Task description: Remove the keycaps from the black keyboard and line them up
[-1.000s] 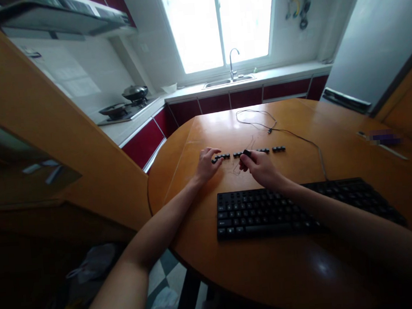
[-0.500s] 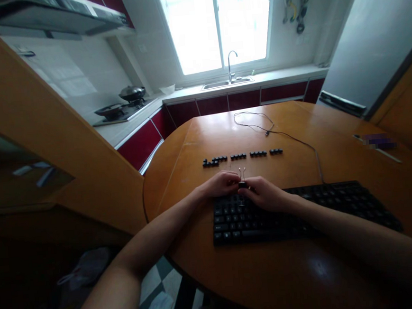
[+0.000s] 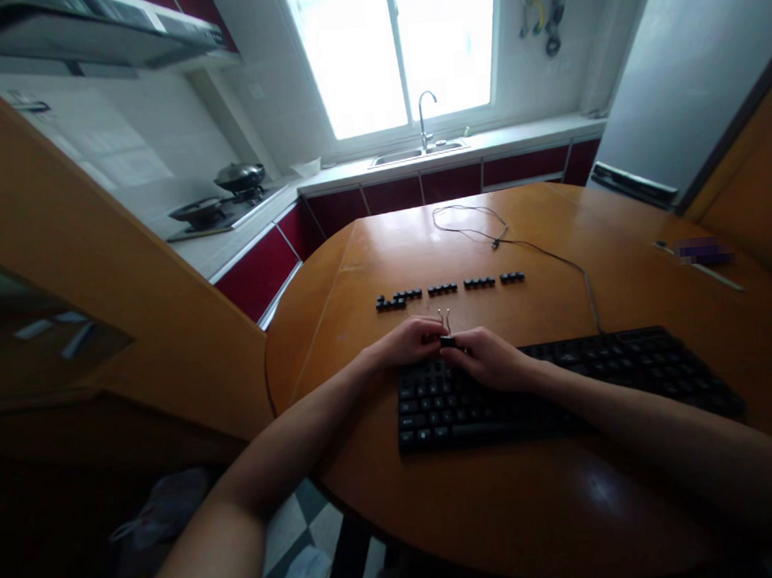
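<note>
Pulling back from the keycaps (image 3: 479,282) mid-frame, the right hand (image 3: 489,357) had a binder clip (image 3: 447,342) pinched by the keyboard (image 3: 482,411) at lower centre, the left hand (image 3: 415,340) tucked alongside (couldn't tell if gripping), so the action had basically moved there.

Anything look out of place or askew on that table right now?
Yes: what look like loose black keycaps lie in short rows on the table, beyond the keyboard rather than seated on it. The leftmost group sits nearer the keyboard than the others, out of line. I see no spill.
</note>
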`<state>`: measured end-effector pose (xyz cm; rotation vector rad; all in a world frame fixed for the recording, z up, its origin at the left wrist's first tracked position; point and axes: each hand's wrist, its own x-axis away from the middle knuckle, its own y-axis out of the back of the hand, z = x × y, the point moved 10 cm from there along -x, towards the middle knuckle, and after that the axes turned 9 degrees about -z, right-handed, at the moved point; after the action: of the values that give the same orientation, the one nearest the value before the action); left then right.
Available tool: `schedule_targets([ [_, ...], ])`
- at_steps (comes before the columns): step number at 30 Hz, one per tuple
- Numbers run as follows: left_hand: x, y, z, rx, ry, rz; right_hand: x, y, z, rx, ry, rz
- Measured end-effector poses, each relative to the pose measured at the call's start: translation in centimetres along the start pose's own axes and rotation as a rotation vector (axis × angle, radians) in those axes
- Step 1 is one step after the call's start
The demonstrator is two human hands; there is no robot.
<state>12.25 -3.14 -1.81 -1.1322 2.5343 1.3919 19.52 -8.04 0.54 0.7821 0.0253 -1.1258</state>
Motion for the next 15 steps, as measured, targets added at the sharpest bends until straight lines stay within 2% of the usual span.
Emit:
schedule_targets([
  [3, 0.0, -0.1, -0.1, 0.034, 0.039, 0.01, -0.5, 0.6, -1.3, -0.101, -0.078, -0.072],
  [6, -0.2, 0.0, -0.4, 0.04, 0.046, -0.014, -1.1, 2.1, -2.9, -0.219, -0.161, -0.224],
  [11, -0.6, 3.4, -0.3, -0.03, 0.097, -0.339, -0.9, 5.0, -4.6, -0.274, -0.228, -0.51],
  [15, -0.5, 4.4, -2.3, -0.072, 0.002, -0.429, -0.7, 5.5, -4.5, -0.274, -0.223, -0.557],
])
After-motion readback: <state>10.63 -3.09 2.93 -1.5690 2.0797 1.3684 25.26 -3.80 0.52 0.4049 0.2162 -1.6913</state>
